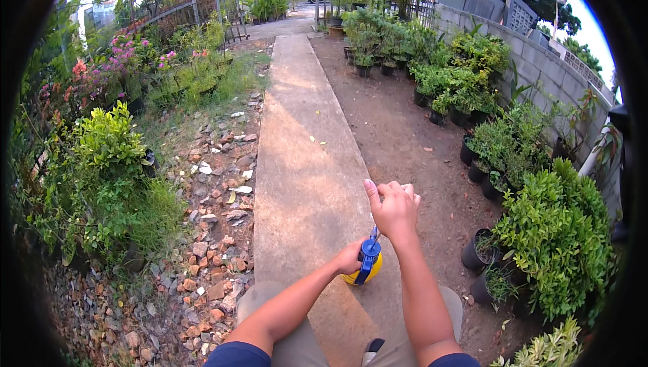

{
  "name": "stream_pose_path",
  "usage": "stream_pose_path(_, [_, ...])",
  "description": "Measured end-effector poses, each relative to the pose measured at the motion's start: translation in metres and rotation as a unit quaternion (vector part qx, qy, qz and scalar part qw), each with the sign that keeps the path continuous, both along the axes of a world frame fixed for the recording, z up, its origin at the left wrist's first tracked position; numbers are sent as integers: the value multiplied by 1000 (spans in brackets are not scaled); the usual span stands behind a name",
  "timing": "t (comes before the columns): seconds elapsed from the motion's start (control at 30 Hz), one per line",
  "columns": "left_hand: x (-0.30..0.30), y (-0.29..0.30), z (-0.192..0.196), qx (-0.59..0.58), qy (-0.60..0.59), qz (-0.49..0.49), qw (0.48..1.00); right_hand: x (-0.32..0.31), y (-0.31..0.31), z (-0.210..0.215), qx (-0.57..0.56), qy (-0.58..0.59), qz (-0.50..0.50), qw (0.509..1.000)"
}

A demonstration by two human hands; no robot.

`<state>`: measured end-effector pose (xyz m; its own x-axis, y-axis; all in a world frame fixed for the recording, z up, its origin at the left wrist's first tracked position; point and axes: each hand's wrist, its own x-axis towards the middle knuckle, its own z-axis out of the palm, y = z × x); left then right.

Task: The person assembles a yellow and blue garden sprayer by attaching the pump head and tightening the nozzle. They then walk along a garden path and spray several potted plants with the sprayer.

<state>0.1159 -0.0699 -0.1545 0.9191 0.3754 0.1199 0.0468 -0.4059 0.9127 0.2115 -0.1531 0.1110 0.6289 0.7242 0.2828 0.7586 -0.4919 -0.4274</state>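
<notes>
Sprayer (368, 260), yellow with blue top (370, 248), seen from above, over path (304, 131), cannot tell if touching it; left hand (349, 258) wrapped round its side, fingertips hidden; right hand (395, 210) just above, fingers curled, thumb raised, cannot tell if gripping anything; stones (202, 252) left of path, pink flowers (127, 53) farther left, potted plants (553, 245) right

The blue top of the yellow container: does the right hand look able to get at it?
Probably yes: the right hand appears above the blue top, only a narrow shaft showing between; the left hand holds the yellow container.
</notes>
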Motion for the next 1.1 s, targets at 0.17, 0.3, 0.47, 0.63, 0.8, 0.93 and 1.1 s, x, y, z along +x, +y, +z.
stream_pose_path(0.17, [4, 1, -24, 5, 36, -8, 999, -7, -7, -94, -105, -70, 29, 992])
stream_pose_path(0.3, [-1, -13, -23, 78, -59, 14, 995, -20, -24, -153, -23, -126, -23, 992])
stream_pose_path(0.47, [-13, -29, -1, 116, 37, 10, 993, -22, -28, -128, -139, -2, -21, 990])
stream_pose_path(0.63, [-17, -32, 13, 80, 13, 82, 993, -40, -55, 1, 52, 13, -25, 998])
stream_pose_path(0.8, [-11, -29, 14, 84, 49, 68, 993, -30, -79, 75, 168, -97, -13, 981])
stream_pose_path(0.93, [-8, -27, 11, 43, 28, 65, 997, -10, -36, -1, 133, -113, 47, 984])
stream_pose_path(1.1, [-8, -20, 4, 89, -2, 60, 994, -3, -12, -150, 9, -93, 52, 994])
